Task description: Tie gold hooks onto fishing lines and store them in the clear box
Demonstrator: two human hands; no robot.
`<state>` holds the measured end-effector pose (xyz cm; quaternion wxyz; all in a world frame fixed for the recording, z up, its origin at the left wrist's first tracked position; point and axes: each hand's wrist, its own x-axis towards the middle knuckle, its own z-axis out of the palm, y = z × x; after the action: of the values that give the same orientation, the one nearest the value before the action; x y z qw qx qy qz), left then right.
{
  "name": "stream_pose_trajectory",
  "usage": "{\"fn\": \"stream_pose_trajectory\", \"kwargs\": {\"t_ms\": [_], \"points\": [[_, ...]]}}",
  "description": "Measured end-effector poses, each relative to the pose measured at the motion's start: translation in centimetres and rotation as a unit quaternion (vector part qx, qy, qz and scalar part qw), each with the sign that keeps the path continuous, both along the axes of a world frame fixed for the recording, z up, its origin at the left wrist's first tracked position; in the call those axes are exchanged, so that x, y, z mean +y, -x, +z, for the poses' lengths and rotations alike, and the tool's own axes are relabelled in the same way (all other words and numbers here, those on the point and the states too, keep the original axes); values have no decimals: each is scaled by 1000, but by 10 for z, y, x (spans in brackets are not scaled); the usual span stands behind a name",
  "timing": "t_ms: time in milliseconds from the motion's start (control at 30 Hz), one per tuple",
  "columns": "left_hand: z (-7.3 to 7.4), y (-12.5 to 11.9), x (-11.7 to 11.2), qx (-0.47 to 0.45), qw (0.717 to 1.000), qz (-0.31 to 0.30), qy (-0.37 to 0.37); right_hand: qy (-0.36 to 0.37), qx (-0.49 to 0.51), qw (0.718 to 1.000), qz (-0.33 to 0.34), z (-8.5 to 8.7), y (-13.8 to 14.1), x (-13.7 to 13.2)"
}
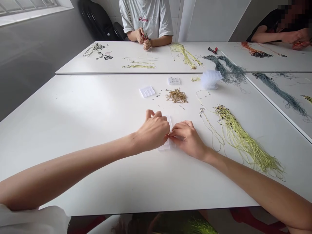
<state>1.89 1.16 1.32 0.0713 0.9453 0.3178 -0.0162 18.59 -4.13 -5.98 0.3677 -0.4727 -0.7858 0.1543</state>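
My left hand (155, 130) is closed, its fingers curled and meeting the fingertips of my right hand (187, 139). The thumb and forefinger of the right hand are pinched together. Whatever sits between the fingertips is too small or too hidden to name. Beneath both hands lies a clear plastic box (165, 147), partly covered by them. Just beyond the hands is a heap of small gold-coloured metal pieces (177, 96), with a few tiny dark pieces scattered beside it. To the right lies a bundle of yellow-green cords (243, 136) with dark hooks at its far end.
A small clear compartment box (147, 91) and a second one (174, 81) lie farther back. Behind the heap stands a translucent plastic bag (210, 79). Blue-grey cord bundles (227, 69) lie at the right. A co-worker (147, 22) works across the table, another at the far right.
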Motion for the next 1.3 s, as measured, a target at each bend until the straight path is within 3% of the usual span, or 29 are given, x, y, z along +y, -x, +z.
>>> {"fn": "stream_pose_trajectory", "kwargs": {"t_ms": [233,900,1133,1300], "points": [[-3,3,5,-14,999,8,35,16,-6,1000,1,2,0,0],[-2,4,5,-27,999,-23,39,109,62,991,-35,7,1,0],[-5,11,12,-34,996,-7,80,107,49,993,-2,7,-1,4],[-8,17,8,-67,988,51,126,95,45,994,4,7,-1,5]]}}
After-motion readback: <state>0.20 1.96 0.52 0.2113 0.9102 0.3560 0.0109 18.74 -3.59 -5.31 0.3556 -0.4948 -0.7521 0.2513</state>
